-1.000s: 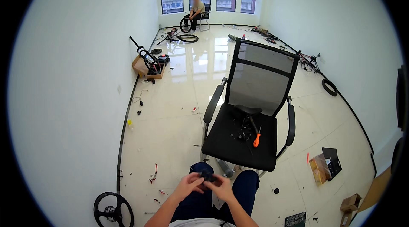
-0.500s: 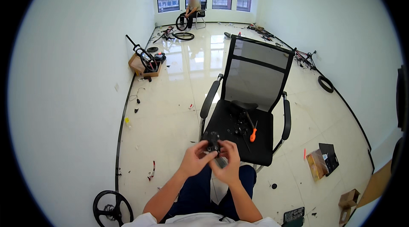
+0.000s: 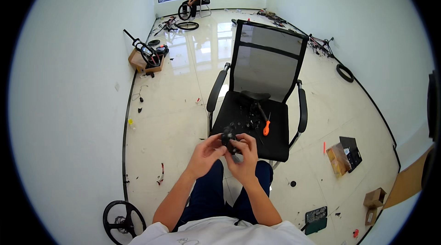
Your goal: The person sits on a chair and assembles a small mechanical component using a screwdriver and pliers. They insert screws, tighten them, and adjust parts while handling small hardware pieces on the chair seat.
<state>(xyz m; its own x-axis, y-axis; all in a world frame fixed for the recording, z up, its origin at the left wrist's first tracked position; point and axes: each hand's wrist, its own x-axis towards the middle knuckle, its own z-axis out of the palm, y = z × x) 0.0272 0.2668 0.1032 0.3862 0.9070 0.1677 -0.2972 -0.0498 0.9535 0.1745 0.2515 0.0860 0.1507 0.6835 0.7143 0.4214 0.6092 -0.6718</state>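
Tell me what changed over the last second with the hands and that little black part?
Both hands, left hand and right hand, rose from low over the lap to in front of the black chair, carrying the small black part up with them; both keep hold of it. The orange-handled screwdriver and the loose parts on the seat stayed put.

Hands (image 3: 225,153) raised with black part (image 3: 228,138) (toward chair (image 3: 257,116)).

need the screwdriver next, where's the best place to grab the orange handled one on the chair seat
Take the screwdriver by its orange handle, the end nearest the front of the chair seat. Probably come from above and the seat's front: the dark shaft runs back toward a cluster of black parts, while the handle lies apart from them.
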